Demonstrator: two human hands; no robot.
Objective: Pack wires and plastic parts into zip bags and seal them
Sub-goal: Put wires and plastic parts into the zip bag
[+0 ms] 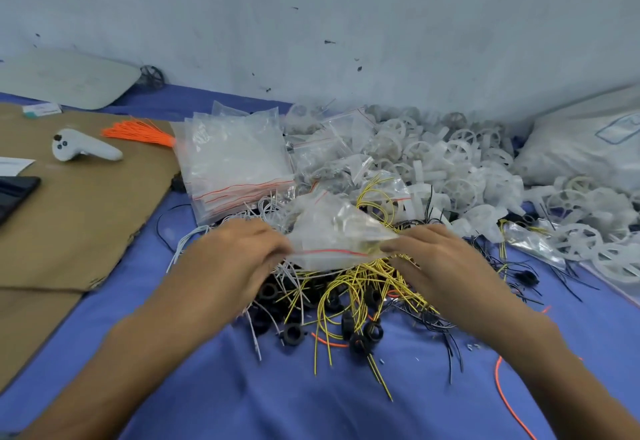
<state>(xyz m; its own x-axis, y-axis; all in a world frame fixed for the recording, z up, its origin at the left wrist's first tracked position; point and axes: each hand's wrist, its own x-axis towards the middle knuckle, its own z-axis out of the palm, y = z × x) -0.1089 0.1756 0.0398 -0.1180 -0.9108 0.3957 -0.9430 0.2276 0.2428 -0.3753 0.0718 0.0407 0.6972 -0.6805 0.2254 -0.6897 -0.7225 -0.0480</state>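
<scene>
No readable writing: the label on the small box (pixel 41 109) at far left is too blurred, and the blue print on the big white sack (pixel 588 142) at right can't be made out.

Your left hand (pixel 242 252) and right hand (pixel 440 256) each pinch one end of a clear zip bag (pixel 332 232), right at its red seal strip. The bag is held just above the heap of yellow wires (pixel 346 287), with yellow wire inside it.

Black rings (pixel 294 334) lie mixed in at the heap's near edge. A stack of empty bags (pixel 232 162) sits behind your left hand, and a pile of white plastic wheels (pixel 450 162) runs back right to the wall (pixel 311 24).

Everything lies on a blue cloth (pixel 277 387), with bare cloth between your forearms. On the left, a cardboard sheet (pixel 86 214) carries a white controller (pixel 83 149) and an orange wire bundle (pixel 138 133). The wall is pale and scuffed.
</scene>
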